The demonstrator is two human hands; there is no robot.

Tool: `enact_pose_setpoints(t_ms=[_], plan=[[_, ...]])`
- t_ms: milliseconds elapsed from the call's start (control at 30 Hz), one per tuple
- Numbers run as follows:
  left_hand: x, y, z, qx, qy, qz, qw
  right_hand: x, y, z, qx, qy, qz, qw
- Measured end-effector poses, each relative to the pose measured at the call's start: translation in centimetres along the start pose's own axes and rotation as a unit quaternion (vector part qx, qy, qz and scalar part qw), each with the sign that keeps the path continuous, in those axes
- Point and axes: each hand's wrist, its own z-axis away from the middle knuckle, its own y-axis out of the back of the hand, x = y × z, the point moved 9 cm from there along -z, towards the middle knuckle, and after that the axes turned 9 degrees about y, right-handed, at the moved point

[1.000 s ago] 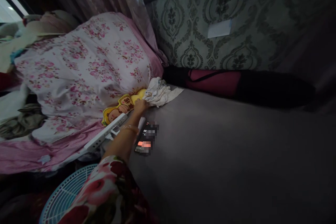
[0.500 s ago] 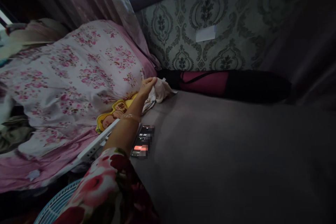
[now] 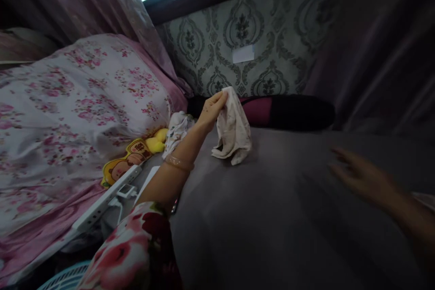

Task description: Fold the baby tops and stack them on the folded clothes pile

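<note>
My left hand pinches the top edge of a pale, thin cloth. It hangs in loose folds over the grey bed surface; whether it is a garment I cannot make out. Left of that wrist lies another crumpled white cloth with a print. Over the bed at the right, my right hand is slightly blurred, its fingers stretched out and apart with nothing in them. My left forearm covers most of a phone.
A long black and maroon bag lies along the patterned wall. To the left are a floral pink-and-white cover, a yellow cartoon plush and a white power strip with plugs. A blue plastic basket sits at lower left.
My left hand has lifted the pale cloth off the bed and moved it rightward, away from the printed cloth. My right hand has come into view at the right. The view has shifted.
</note>
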Motion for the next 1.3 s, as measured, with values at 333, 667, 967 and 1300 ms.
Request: enact_pose_setpoints(t_ms=[333,667,967,1300], plan=[[2.1,-10.2,3.5,-0.08,-0.006,0.054,0.995,-11.2,-8.0,-1.7,-0.011,0.026,-0.223,0.974],[1.7,-7.0,4.5,-0.003,0.004,0.058,0.998,-9.3,-2.0,-2.4,0.007,-0.064,-0.399,0.915],[-8.3,-12.6,8.3,-0.093,0.232,0.076,0.965,-0.6,-0.2,-0.5,0.077,-0.185,-0.224,0.954],[-13.0,-18.0,9.4,-0.098,0.296,0.094,0.946,-7.4,-4.2,-0.9,-0.038,0.007,-0.127,0.991]])
